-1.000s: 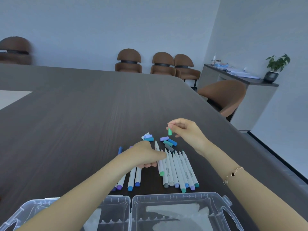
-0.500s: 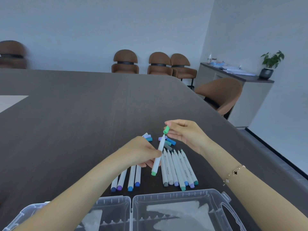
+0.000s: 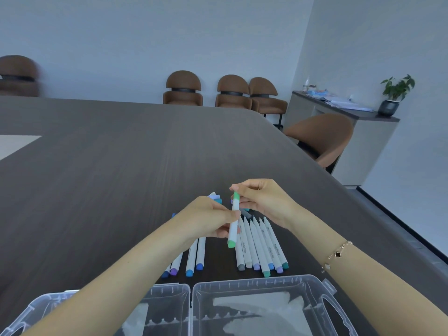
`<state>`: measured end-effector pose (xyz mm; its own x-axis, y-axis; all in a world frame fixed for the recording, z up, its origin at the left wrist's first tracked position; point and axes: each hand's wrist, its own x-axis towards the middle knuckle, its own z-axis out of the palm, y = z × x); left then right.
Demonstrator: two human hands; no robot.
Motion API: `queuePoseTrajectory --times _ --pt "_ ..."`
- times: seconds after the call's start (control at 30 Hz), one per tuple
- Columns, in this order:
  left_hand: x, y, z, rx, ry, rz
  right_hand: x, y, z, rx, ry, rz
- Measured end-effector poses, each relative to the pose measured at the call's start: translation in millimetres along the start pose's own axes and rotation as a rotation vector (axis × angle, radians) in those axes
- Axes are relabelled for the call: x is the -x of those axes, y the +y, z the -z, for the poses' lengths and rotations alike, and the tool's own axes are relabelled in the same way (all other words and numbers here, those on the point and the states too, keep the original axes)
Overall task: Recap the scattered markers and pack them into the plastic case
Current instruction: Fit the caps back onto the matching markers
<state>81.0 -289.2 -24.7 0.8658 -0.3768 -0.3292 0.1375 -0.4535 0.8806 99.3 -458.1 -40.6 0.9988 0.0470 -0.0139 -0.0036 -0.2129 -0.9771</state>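
Fingers of the left hand (image 3: 211,218) are being curled round the barrel of the green marker (image 3: 233,223), which is being held clear of the table (image 3: 121,154) with its long axis near upright, tilted slightly away. At its upper end, the green cap (image 3: 236,198) is being pinched by the right hand (image 3: 264,200), so the cap is lying straight along the barrel's axis, apparently being seated. The open plastic case (image 3: 266,284) is lying nearest, still without markers.
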Motion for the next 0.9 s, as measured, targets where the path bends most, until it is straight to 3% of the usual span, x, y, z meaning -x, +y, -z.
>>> queuePoseTrajectory --times 0.3,0.37,0.47,0.6,0.73,0.9 --pt "2.7 3.3 -13.6 0.152 -0.019 0.046 4.9 -4.3 -6.0 -0.102 -0.121 -0.017" --pt "-0.2 4.3 -20.0 0.113 0.062 -0.005 4.9 -11.1 -2.8 -0.088 -0.151 -0.008" --pt "-4.3 1.9 -13.6 -0.113 0.175 -0.092 1.7 -23.0 11.1 0.065 -0.09 -0.023" --pt "-5.6 -12.5 -3.5 -0.409 0.163 -0.001 -1.4 -20.3 40.7 0.177 0.052 -0.11" --pt "-12.0 -22.6 -9.6 -0.636 0.178 0.059 -0.4 -0.7 44.6 0.462 0.059 -0.104" --pt "-11.2 -21.1 -12.6 -0.78 0.173 0.055 -7.4 13.2 26.4 0.6 -0.012 -0.082"
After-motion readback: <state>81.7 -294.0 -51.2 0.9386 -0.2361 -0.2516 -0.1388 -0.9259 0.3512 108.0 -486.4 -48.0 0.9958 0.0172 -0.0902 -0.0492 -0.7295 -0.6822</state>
